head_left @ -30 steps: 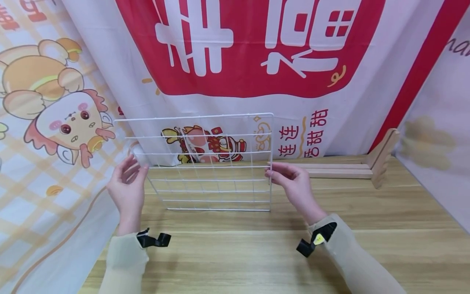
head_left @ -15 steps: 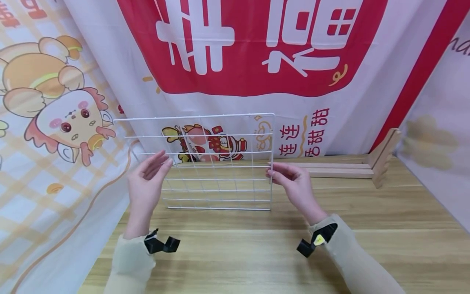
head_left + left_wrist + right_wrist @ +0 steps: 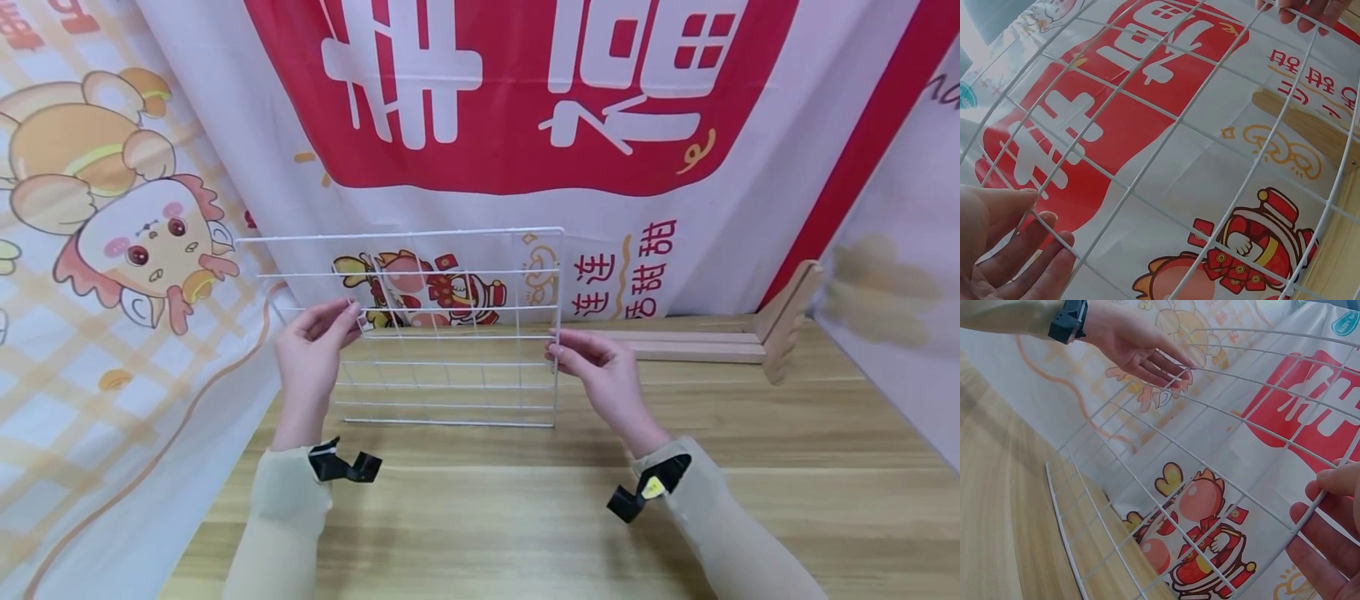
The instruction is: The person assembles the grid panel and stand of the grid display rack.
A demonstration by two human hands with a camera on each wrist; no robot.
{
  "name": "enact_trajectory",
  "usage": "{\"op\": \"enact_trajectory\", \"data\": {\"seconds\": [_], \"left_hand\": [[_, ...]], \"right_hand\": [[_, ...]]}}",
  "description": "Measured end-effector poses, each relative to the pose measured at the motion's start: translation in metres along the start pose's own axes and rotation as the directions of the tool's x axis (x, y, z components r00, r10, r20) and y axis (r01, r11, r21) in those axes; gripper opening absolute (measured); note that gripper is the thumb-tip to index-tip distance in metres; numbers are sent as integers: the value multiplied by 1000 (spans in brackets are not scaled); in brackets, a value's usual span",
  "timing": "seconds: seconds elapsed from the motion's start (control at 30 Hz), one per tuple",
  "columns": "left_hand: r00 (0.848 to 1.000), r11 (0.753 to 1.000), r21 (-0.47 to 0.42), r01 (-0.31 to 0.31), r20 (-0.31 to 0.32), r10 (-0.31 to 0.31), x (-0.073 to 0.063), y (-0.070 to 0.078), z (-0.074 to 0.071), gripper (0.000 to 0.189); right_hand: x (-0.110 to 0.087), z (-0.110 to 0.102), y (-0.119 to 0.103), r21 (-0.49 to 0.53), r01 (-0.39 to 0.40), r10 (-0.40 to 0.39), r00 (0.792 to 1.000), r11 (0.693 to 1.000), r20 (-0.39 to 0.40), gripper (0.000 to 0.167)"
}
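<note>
A white wire grid panel stands upright, tilted, with its lower edge near the wooden tabletop. My left hand is at the panel's left part, with the thumb and fingers pinching a wire, as the left wrist view shows. At the right edge, about mid-height, my right hand pinches the outer wire between thumb and fingers. Seen from the right wrist, thumb and fingers of the right hand meet around that wire, while the left hand grips farther along the grid.
A light wooden frame piece with an upright, notched end lies at the back right of the table, its bar running behind my right hand. A printed cloth hangs behind the panel, and another patterned cloth covers the left side.
My left hand has moved right from beside the panel's left edge to a wire inside it and now pinches there. The right hand and panel have stayed nearly in place.
</note>
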State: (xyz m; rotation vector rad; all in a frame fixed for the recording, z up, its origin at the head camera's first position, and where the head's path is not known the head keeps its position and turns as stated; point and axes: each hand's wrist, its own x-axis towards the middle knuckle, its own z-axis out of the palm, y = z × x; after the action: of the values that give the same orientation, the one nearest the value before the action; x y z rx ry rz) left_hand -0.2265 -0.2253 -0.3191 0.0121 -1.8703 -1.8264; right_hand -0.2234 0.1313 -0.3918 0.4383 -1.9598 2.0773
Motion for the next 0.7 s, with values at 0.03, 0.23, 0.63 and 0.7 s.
{"op": "enact_trajectory", "data": {"seconds": [0.03, 0.23, 0.63, 0.7], "left_hand": [[1000, 1000, -5, 4, -4, -4, 1, 0, 0, 30], [1000, 999, -36, -1, 0, 1, 3, 0, 1, 28], [998, 998, -50, 45, 40, -43, 6, -1, -5, 25], [998, 997, -57, 49, 46, -46, 6, -1, -6, 26]], "right_hand": [[0, 0, 0, -3, -1, 1, 1000, 1000, 1, 25], [-1, -1, -1, -16, -28, 28, 1000, 999, 1, 27], [-10, -31, 4, -156, -64, 64, 998, 986, -3, 38], [-13, -40, 5, -183, -86, 85, 996, 979, -15, 41]]}}
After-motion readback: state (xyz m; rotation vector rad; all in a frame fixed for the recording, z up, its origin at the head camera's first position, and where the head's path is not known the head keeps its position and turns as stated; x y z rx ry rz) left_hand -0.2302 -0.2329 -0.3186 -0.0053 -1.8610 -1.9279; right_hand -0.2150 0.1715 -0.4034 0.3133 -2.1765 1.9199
